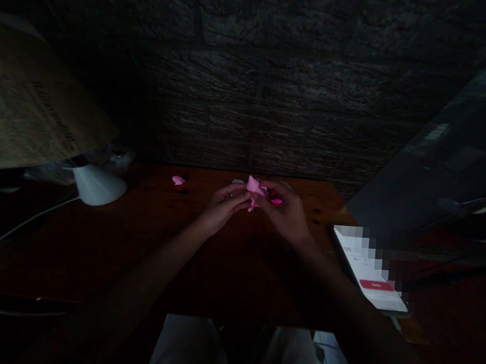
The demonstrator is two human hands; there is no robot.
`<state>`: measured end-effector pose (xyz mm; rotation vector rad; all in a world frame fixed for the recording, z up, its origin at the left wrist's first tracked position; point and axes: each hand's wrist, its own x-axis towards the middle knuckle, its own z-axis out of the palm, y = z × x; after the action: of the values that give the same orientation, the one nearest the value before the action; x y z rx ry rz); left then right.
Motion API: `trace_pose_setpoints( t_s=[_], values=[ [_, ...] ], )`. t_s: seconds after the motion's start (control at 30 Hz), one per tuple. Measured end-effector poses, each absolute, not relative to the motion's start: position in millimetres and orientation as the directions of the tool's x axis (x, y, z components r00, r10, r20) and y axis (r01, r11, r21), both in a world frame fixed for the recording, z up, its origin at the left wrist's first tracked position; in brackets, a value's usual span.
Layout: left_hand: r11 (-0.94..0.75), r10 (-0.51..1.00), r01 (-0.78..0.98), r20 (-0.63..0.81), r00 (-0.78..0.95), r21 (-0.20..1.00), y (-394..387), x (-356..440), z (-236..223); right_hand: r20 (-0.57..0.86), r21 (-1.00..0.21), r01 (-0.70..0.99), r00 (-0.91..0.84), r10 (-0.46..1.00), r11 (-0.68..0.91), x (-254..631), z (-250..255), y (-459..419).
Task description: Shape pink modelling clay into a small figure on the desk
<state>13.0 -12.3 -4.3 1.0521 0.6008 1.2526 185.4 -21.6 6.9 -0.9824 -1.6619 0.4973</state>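
Observation:
Between my two hands, above the far part of the wooden table (pixel 139 236), is a soft-looking pink piece (pixel 253 184), lumpy in shape; its exact kind I cannot make out. My left hand (pixel 223 205) pinches it from the left with fingertips and thumb. From the other side my right hand (pixel 285 210) grips it, fingers curled around. A brighter pink bit (pixel 277 201) shows by the right fingers; whether it is held or lies behind them is unclear. Another small pink piece (pixel 178 181) lies on the table to the left. Something whitish (pixel 238 181) is partly hidden behind my left hand.
A lamp with a white base (pixel 99 186) and a large brown shade (pixel 36 95) stands at the left, its cord running forward. A lit phone (pixel 369 274) lies at the table's right edge. A dark brick wall (pixel 254 83) rises behind the table. The scene is dim.

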Motion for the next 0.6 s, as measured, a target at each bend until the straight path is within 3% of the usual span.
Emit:
trace_pose_setpoints(
  t_s=[0.3, 0.6],
  values=[
    [-0.012, 0.954, -0.455, 0.147, 0.262, 0.890, -12.2, 13.2, -3.8, 0.586, -0.744, 0.406, 0.015, 0.810, 0.531, 186.5, 8.3, -22.2],
    [0.034, 0.957, -0.458, 0.102, 0.270, 0.888, -12.5, 13.9, -5.3, 0.566, -0.760, 0.362, -0.039, 0.824, 0.540, 183.7, 11.4, -26.1]
  ],
)
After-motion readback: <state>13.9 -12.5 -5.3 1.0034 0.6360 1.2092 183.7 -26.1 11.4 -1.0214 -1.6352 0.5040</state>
